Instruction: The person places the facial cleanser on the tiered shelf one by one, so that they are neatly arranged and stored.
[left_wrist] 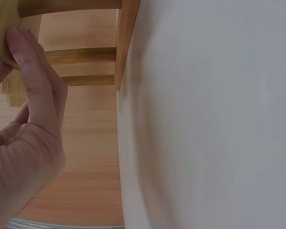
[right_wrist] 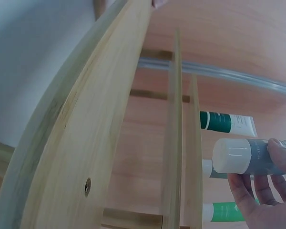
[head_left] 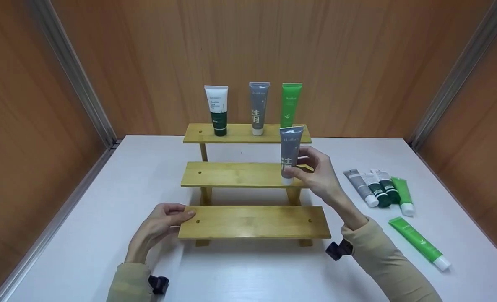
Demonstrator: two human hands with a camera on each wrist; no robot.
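The standing grey tube (head_left: pixel 259 105) reads “清”.

Booth-like workspace (head_left: pixel 147 54): wood-grain panels (head_left: pixel 22 126), metal posts (head_left: pixel 71 63), white tabletop (head_left: pixel 240 272)

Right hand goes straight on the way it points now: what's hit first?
Probably the standing grey tube on the top shelf, with the held tube leading the right hand. Height and depth are unclear, so the shelf's front edge might come first.

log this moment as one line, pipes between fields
left hand: grips bottom shelf, left end | right hand: holds gray tube, cap down, near middle shelf | top shelf: three standing tubes | table: five lying tubes
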